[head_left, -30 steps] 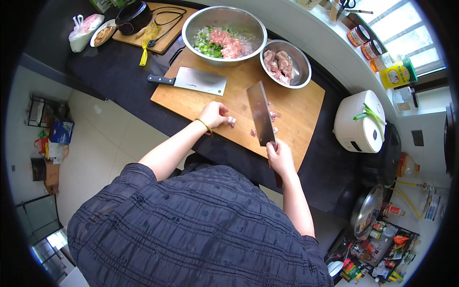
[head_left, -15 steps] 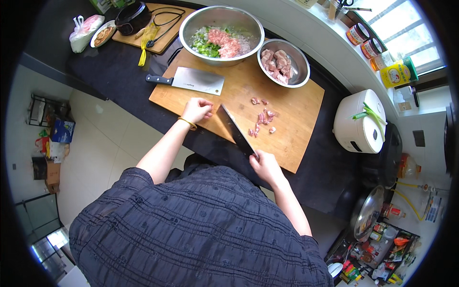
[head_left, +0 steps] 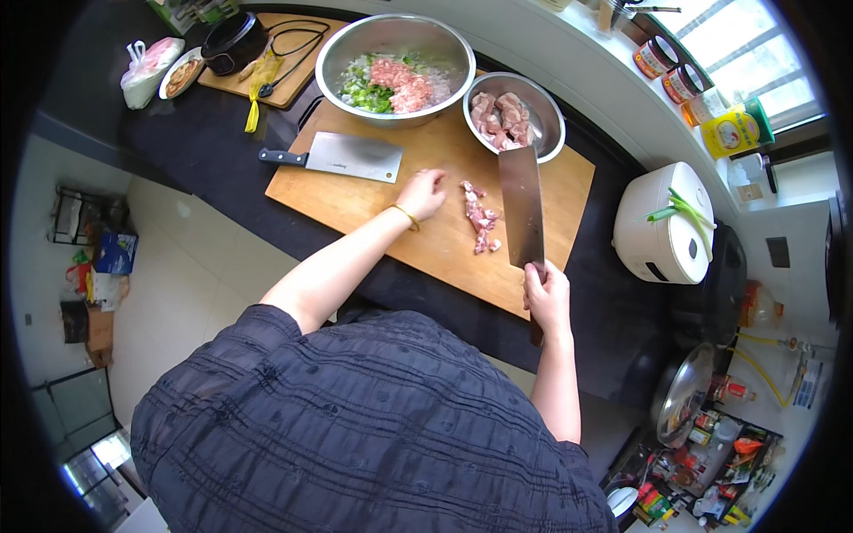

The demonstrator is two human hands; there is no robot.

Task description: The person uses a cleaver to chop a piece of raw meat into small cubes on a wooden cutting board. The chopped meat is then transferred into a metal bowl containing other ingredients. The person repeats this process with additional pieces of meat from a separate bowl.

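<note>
My right hand (head_left: 546, 295) grips the handle of a cleaver (head_left: 524, 206), whose broad blade stands to the right of the cut meat. Loosely curled, my left hand (head_left: 423, 194) is at the meat's left, with nothing visible in its fingers. Small pieces of raw meat (head_left: 481, 219) lie in a narrow row on the wooden cutting board (head_left: 444, 242). A second cleaver (head_left: 355, 157) with a black handle lies flat on the board's far left part. Larger raw meat chunks (head_left: 503, 120) fill part of a small metal bowl (head_left: 553, 133) behind the blade.
A large metal bowl (head_left: 462, 55) holds minced meat and chopped greens and whites. At right stands a white rice cooker (head_left: 653, 231) with green onion pieces (head_left: 686, 211) on its lid. Another board (head_left: 298, 67) with a black pot and cord is at far left. Jars (head_left: 682, 83) line the windowsill.
My right hand has swung the cleaver to the right of the meat, its blade now pointing away from me. The scattered pieces are gathered into a row. My left hand has moved right.
</note>
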